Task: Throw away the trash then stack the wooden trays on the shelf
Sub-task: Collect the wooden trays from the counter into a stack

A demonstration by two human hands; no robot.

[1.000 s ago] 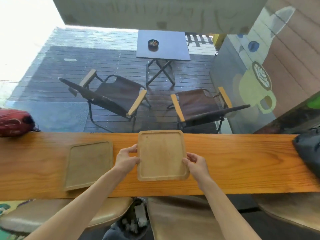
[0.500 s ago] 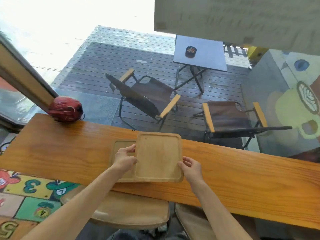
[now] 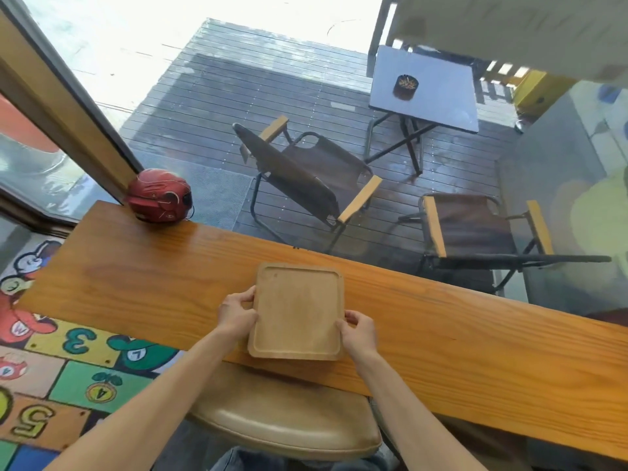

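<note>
**Operator:** State what has changed, working left to right.

**Inspector:** A second ago two wooden trays lay apart on the surface (image 3: pixel 142 277): one flat at the left, one held at the centre. Half a second ago the held tray partly overlapped the left one. Now only one tray outline shows. The top wooden tray (image 3: pixel 297 312) sits square over where the other lay, so the lower tray is judged to be hidden beneath it. The red helmet (image 3: pixel 159 196) has also come into view at the far left end of the surface; that is a shift of the camera, not of the helmet.

**Operator:** Condition of the grip on each side?

**Inspector:** The left hand (image 3: pixel 236 314) is closed on the tray's left edge, thumb on the rim and fingers curled under. The right hand (image 3: pixel 358 331) holds the right edge near the front corner in the same manner. Whether either hand also grasps the lower tray cannot be told.

**Operator:** Location of the task item?

**Inspector:** The tray sits at the near edge of the surface, directly above the tan stool seat (image 3: pixel 289 423). Whether it rests fully or is slightly raised cannot be told.

**Operator:** Consequence for the task?

**Inspector:** No trash is visible on the surface, so that step appears complete. The trays appear stacked as a pair. The remaining step is judged to be lifting both together and carrying them to the shelf, which is not in view.
</note>
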